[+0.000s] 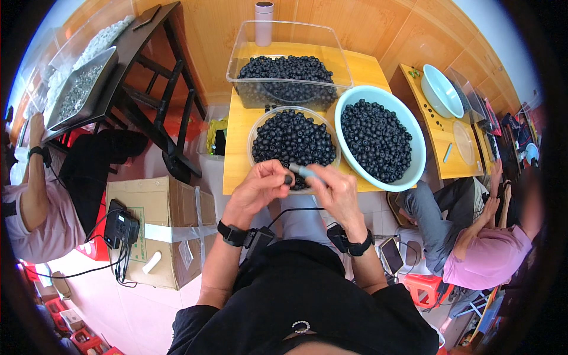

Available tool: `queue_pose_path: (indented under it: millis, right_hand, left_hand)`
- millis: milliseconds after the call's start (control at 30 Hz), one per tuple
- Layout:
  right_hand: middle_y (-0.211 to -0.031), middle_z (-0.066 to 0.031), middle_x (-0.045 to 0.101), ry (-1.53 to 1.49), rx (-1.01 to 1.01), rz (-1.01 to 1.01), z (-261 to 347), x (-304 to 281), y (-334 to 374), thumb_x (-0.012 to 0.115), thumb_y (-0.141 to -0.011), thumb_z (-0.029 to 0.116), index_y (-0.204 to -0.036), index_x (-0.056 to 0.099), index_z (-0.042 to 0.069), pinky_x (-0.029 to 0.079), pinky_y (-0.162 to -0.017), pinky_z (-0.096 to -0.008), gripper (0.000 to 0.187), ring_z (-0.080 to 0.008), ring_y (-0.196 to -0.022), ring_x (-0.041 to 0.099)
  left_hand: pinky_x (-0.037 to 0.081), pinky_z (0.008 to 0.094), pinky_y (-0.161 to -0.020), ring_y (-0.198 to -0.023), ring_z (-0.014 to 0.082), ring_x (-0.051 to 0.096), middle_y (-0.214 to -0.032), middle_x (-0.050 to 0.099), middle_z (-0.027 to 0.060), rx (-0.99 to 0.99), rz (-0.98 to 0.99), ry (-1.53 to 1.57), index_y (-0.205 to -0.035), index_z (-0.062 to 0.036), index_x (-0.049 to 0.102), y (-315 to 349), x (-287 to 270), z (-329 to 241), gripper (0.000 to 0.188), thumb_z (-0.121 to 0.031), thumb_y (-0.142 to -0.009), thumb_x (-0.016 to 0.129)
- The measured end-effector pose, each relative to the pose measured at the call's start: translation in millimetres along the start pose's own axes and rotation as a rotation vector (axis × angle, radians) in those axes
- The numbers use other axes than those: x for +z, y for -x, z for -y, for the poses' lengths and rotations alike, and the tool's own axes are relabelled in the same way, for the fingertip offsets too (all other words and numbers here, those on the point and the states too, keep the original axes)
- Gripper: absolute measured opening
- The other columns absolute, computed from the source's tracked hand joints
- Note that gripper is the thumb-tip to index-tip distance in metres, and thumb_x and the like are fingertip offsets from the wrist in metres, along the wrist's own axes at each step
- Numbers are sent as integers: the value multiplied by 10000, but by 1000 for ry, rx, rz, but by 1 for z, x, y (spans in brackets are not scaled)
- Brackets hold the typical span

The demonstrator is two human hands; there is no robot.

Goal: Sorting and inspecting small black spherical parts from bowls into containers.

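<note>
My left hand [260, 185] pinches a single black bead [288, 180] between thumb and fingertips. Closed around a slim light-blue handled tool [306, 172] with a greyish tip, my right hand [338, 189] points it toward that bead; whether they touch, I cannot tell. Both hands are over the near rim of a round clear tub [252, 131] filled with black beads [293, 139] that show small holes. Right of the tub, a light-blue basin [419, 148] holds many more, and behind it stands a clear rectangular bin [337, 62] partly filled with them.
The yellow table [236, 168] backs onto a wood-panelled wall with a pink bottle [264, 26] beside it. A taped cardboard box [145, 201] carries a black device [121, 228] with cables. People sit at tables on either side; a red stool [423, 290] stands right.
</note>
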State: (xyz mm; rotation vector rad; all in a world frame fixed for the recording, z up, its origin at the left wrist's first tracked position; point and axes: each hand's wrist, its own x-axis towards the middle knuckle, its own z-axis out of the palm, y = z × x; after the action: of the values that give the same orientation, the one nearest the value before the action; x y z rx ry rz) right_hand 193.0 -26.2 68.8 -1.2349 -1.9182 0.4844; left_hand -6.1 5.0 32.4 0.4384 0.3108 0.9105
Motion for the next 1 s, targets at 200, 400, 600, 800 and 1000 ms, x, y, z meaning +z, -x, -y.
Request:
queue_pose_path:
  millis: [200, 400, 600, 800, 1000]
  right_hand:
    - [-722, -144, 643, -34, 99, -132, -13, -10, -2, 643, -808, 128, -908, 667, -6, 454, -539, -351, 169, -274, -619, 620]
    - [-701, -28, 556, -275, 219, -12, 10, -3, 3, 715, -730, 75, -960, 652, -13, 379, -505, -220, 255, -68, -565, 471]
    - [-774, -40, 589, -482, 205, 109, 12, 8, 4, 701, -737, 40, -965, 653, -11, 434, -576, -220, 238, -85, -670, 553]
    - [-719, 9, 607, -894, 497, 142, 16, 17, 12, 645, -826, 86, -851, 634, 11, 446, -598, -193, 80, -48, -648, 548]
    - [-703, 27, 573, -703, 420, 172, 16, 16, 17, 692, -782, 98, -882, 631, 7, 421, -552, -204, 148, -32, -629, 505]
  left_hand:
    - [570, 241, -644, -691, 139, 655, -889, 643, 110, -16, 100, -39, -876, -15, 579, 8, 9, -2, 100, -20, -802, 646]
    - [573, 245, -640, -717, 145, 660, -911, 643, 98, -39, -6, -63, -908, -35, 565, 7, 4, 6, 129, 5, -807, 634]
    - [577, 251, -646, -704, 145, 654, -879, 627, 68, -95, -10, -151, -910, -38, 531, 5, 10, 11, 167, 8, -796, 644]
    - [579, 258, -634, -683, 143, 649, -895, 607, 54, -167, 74, -93, -905, -43, 513, 9, -5, 17, 183, 7, -791, 646]
    - [582, 262, -656, -753, 145, 649, -940, 592, 64, -150, 54, -3, -910, -45, 515, 10, -2, 25, 171, -8, -802, 643]
